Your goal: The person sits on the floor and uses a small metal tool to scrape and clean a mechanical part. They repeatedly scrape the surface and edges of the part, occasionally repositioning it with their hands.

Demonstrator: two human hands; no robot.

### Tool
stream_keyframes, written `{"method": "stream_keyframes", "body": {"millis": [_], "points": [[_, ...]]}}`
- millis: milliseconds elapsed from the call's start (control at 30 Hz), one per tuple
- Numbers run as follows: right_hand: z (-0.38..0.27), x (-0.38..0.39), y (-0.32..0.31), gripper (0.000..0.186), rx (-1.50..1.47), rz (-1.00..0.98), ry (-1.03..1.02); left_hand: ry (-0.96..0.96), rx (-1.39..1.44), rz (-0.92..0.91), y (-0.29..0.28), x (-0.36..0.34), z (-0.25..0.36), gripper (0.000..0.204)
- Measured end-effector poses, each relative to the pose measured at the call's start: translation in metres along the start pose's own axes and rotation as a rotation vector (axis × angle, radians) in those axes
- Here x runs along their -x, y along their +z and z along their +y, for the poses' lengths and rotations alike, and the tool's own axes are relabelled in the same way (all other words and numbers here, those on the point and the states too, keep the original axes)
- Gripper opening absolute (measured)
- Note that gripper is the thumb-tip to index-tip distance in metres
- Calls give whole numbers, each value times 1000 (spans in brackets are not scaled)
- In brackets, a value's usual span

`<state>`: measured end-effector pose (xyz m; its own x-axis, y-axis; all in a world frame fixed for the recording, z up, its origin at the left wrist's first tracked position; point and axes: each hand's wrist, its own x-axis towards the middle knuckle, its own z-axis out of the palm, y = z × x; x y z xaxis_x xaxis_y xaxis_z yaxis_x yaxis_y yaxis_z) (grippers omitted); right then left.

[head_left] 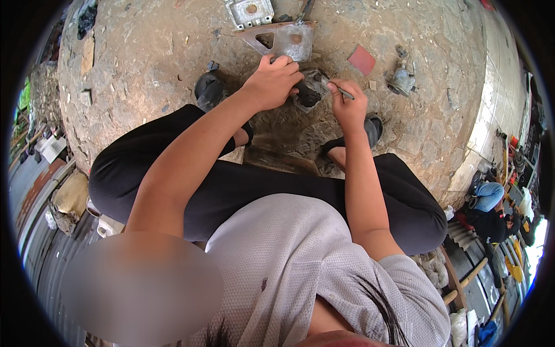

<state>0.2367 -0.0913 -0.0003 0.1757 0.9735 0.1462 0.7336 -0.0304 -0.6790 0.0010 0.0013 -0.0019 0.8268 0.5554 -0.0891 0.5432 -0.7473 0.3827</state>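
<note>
Between my feet sits a greasy metal machine part, dark in the middle with a grey casing. My left hand is closed at its left side, fingers curled over it; part of the grip is hidden. My right hand pinches a slim grey metal tool, whose thin end points left toward the part. Just beyond my left hand lies a flat grey metal bracket with a triangular hole.
A silvery metal housing lies past the bracket. To the right are a red square piece and a grey metal casting. My dark shoes flank the work. A wooden board lies nearer me; a person is far right.
</note>
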Motion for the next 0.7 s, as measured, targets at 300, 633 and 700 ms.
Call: {"method": "stream_keyframes", "body": {"millis": [300,633,700], "points": [[-2,-1,-1,14,-30,44,31,-1,5,5,0,-1,0,33],[-3,1,-1,16,49,-12,42,-9,9,-2,0,-2,0,32],[-2,2,0,16,63,-37,38,-10,9,-7,0,-2,0,32]]}}
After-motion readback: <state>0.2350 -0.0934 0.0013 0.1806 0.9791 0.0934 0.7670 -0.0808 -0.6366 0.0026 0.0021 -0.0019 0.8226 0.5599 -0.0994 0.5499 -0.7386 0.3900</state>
